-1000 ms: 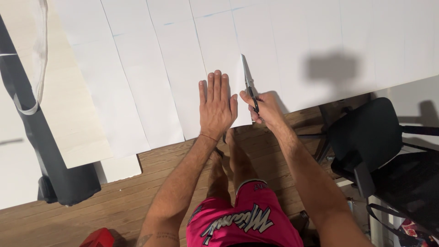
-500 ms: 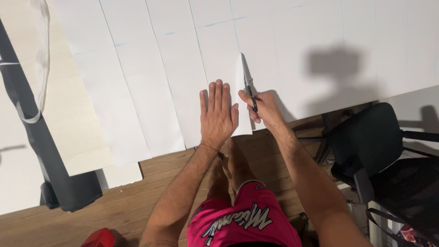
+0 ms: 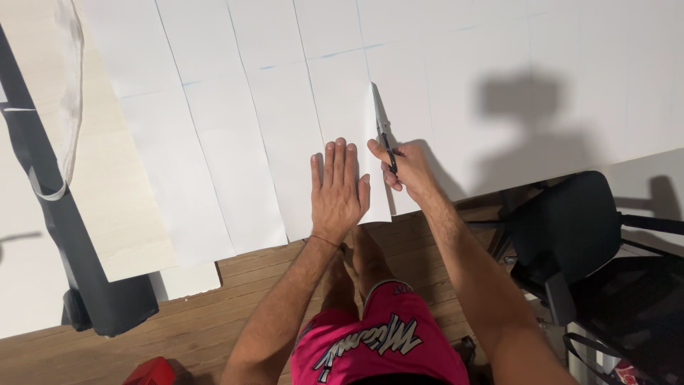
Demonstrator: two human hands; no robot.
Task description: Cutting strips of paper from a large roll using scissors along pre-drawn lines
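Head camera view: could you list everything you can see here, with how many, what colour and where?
paper sheets: many, white, laid side by side over the floor, upper part
cutting tool: one, dark handle with pale blade, in the right hand, on a sheet edge
wooden floor: one, brown planks, bottom
pale board: one, cream, left
dark stand: one, dark grey, left, slanting
office chair: one, black, right
red object: one, bottom left, partly cut off
shorts: one pair, pink, bottom centre
left hand: flat on a sheet, fingers spread
right hand: gripping the tool
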